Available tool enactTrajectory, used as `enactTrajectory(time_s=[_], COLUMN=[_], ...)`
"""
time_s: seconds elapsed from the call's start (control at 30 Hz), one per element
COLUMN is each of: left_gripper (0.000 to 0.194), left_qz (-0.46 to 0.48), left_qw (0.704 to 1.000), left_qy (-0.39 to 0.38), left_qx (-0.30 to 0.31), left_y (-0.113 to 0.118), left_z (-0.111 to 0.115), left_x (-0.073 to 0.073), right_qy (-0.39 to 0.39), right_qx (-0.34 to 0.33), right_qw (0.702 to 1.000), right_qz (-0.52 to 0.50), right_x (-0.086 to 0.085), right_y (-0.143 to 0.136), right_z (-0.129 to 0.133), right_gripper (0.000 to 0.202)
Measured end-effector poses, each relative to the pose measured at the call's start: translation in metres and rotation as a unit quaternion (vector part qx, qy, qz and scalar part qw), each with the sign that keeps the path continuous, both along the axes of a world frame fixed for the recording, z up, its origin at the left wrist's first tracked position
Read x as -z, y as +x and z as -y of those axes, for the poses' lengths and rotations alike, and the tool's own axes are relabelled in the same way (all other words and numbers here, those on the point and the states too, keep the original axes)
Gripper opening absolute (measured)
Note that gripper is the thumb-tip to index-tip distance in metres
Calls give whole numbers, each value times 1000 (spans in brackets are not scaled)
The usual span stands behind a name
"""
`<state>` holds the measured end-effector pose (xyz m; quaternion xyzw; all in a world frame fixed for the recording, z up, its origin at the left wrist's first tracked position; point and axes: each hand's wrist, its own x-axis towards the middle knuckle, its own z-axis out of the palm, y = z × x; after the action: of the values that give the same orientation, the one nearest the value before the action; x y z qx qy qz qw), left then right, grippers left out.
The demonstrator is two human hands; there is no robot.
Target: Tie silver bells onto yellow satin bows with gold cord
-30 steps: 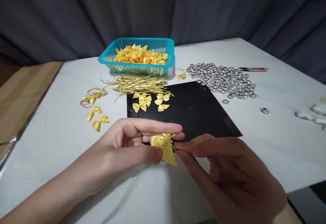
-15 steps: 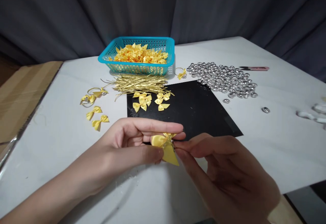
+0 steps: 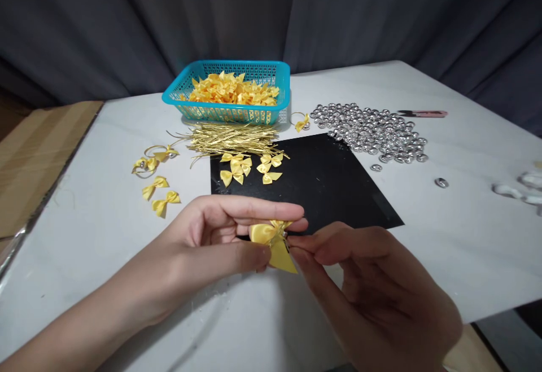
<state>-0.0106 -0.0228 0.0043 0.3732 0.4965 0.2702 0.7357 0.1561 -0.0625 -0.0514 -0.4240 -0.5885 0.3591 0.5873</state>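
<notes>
My left hand (image 3: 228, 236) is closed on a yellow satin ribbon bow (image 3: 277, 252), its thumb below and fingers behind. Against the bow's middle, the thumb and forefinger of my right hand (image 3: 372, 281) are pinched together. A thin gold strand and a small shiny silver bit show at that spot, but my fingertips hide most of what they grip. Beyond my hands, several loose yellow bows (image 3: 232, 169) lie at the black sheet's far left corner. Gold cords (image 3: 232, 138) are heaped just behind them.
A blue basket (image 3: 237, 113) full of yellow bows stands at the back. Shiny silver pieces (image 3: 376, 132) are piled right of it, near pink-handled snips (image 3: 427, 114). Bows with cord loops (image 3: 146, 164) lie left. A black sheet (image 3: 339, 191) covers part of the white table (image 3: 457, 248).
The bow and both hands have shifted very slightly. A bit more of the shiny silver spot shows beside my right fingertips. Both hands keep their hold.
</notes>
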Motion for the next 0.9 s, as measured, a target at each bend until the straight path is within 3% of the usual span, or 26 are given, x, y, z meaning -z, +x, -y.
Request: enactTrajectory(time_s=[0.1,0.27,0.57,0.9], left_gripper=[28,28,26,25], left_qz=[-6,49,43,37], left_qw=[1000,998,999,999], left_qy=[-2,1,-4,-16], left_qx=[-10,31,23,6], left_y=[0,0,0,4], left_z=[0,-2,0,0], left_x=[0,4,2,2], right_qy=[13,-1,-34,-65], right_qx=[-14,-16,-37,-10], right_qw=[1000,1000,997,992], right_qz=[1,-24,-51,-103], right_x=[1,1,0,-5], right_y=[0,-1,2,-5], right_z=[-1,-1,1,-7], right_gripper=[28,27,25,21])
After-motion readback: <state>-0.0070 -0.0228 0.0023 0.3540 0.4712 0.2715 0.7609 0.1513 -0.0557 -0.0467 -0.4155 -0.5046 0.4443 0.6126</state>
